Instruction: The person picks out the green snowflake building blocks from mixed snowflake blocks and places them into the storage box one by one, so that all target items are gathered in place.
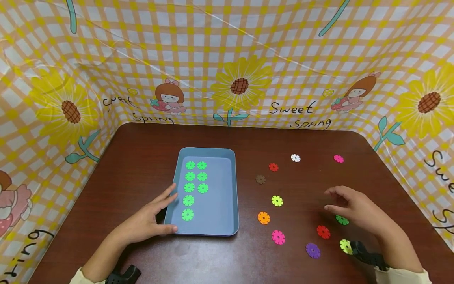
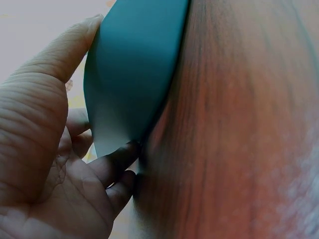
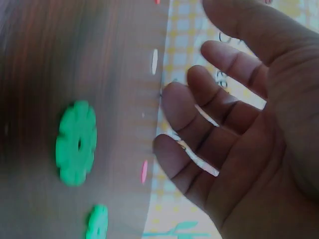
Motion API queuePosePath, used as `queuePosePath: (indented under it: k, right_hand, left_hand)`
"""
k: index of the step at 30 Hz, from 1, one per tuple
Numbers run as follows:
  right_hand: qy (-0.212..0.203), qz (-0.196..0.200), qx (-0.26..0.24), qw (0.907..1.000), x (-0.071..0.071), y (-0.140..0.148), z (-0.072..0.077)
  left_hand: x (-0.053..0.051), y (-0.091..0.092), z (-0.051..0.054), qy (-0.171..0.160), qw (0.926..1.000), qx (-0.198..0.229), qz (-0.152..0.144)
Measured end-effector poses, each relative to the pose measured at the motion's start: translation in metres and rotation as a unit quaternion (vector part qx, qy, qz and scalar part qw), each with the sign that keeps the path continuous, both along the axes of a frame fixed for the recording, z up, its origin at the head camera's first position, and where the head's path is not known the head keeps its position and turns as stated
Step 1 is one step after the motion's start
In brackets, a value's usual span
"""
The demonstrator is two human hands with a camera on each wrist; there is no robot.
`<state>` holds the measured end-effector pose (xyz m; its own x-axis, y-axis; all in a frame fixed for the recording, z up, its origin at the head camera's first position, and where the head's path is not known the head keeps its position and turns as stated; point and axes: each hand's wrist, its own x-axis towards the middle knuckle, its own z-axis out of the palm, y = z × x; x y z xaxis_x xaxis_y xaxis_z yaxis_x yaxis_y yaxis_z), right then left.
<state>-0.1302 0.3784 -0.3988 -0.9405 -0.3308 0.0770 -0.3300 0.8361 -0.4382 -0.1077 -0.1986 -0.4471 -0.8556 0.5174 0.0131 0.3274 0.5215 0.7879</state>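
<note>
A blue-grey tray (image 1: 220,205) lies on the table, with several green notched plastic discs (image 1: 188,200) in two columns in its left half. My left hand (image 1: 150,219) holds the tray's near left corner, thumb at the near side and fingers along the left rim. In the left wrist view, fingertips touch the wall of the tray (image 2: 134,64) near the tabletop. My right hand (image 1: 358,209) hovers over the table's right side, fingers loosely bent, nothing held. Partly under it is a green disc (image 1: 342,219). The right wrist view shows two green discs (image 3: 77,144) beside the fingers.
Loose notched discs lie right of the tray: a brown disc (image 1: 260,179), an orange disc (image 1: 263,217), a purple disc (image 1: 313,250), a white disc (image 1: 295,157), and several red, pink and yellow ones. A checked sunflower cloth (image 1: 241,39) rises behind the brown table (image 1: 142,157) and along its sides.
</note>
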Motion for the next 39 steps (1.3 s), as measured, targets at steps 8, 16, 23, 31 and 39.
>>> queuePosePath:
  k: [8,16,23,31,39]
  right_hand:
    - [-0.049,-0.039,0.028,0.9976,0.013,0.02,-0.005]
    - [-0.088,-0.069,0.051,0.9923,0.024,0.034,-0.013]
    - [-0.108,-0.071,0.044,0.9907,0.025,0.04,-0.019]
    - [-0.101,-0.062,0.047,0.9918,0.025,0.04,-0.027]
    - [-0.092,-0.052,0.034,0.9938,0.025,0.04,-0.03]
  left_hand:
    - [-0.001,0.0,0.0,-0.005,1.0,-0.001,0.002]
    - [-0.001,0.0,0.0,-0.006,1.0,-0.003,0.0]
    - [-0.001,0.0,-0.001,-0.013,0.9999,0.003,0.005]
    - [0.001,0.0,-0.001,-0.01,0.9999,0.003,0.004]
    - [0.0,0.0,-0.001,-0.008,1.0,-0.002,0.005]
